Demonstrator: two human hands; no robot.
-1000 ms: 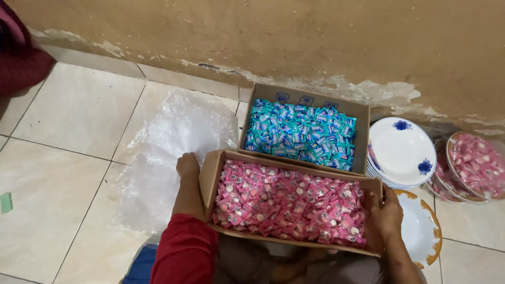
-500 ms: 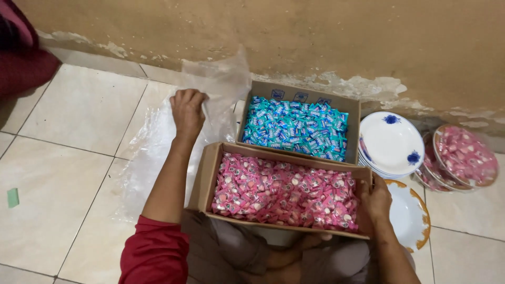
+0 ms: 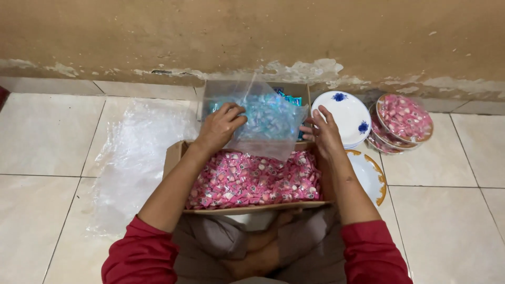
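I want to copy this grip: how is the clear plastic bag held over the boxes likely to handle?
The clear plastic bag probably behaves floppy: it sags and creases between the left hand and right hand. It looks thin and see-through, so likely very light. Its glossy film may be slippery, so pinching an edge seems wise.

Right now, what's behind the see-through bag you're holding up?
Behind the clear plastic bag held by both hands is a cardboard box of blue-wrapped candies, seen blurrily through the plastic. Most of that box is covered.
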